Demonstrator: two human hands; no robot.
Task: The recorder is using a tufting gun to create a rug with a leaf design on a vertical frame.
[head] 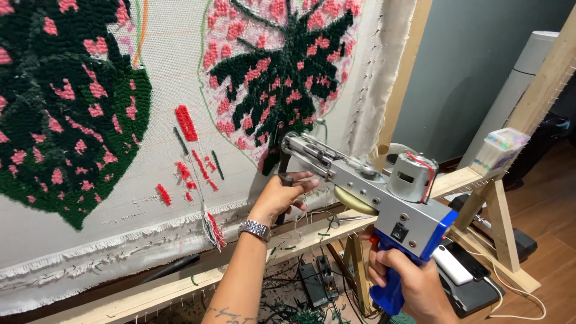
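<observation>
**Both hands on the tufting gun at the stretched cloth**

Wrapped tightly around the blue pistol handle, the right hand [414, 285] carries the grey metal tufting gun with its blue plastic grip [384, 204] from below, fingers curled shut on the handle at the lower right. The left hand [282, 195], with a silver metal wristwatch [255, 229] on its wrist, reaches up to the gun's front end and closes its fingers around the small dark front handle just behind the needle. The gun slants upward from right to left, its needle tip touching the white woven backing cloth [150, 180] near the lower edge of a round pink yarn patch with a dark green leaf shape [276, 66]. A cylindrical silver motor with red wires sits on top of the gun's body.

Left of the hands, short red and dark green test strokes [192, 150] dot the bare cloth, and a large dark green tufted area flecked with pink [60, 108] fills the upper left. The cloth is stretched over a pale wooden frame [312, 240], whose lower bar runs beneath both hands. Below the frame, black cables and green yarn scraps [300, 300] lie on the floor. A white cylindrical appliance [516, 90] stands well apart at the right.
</observation>
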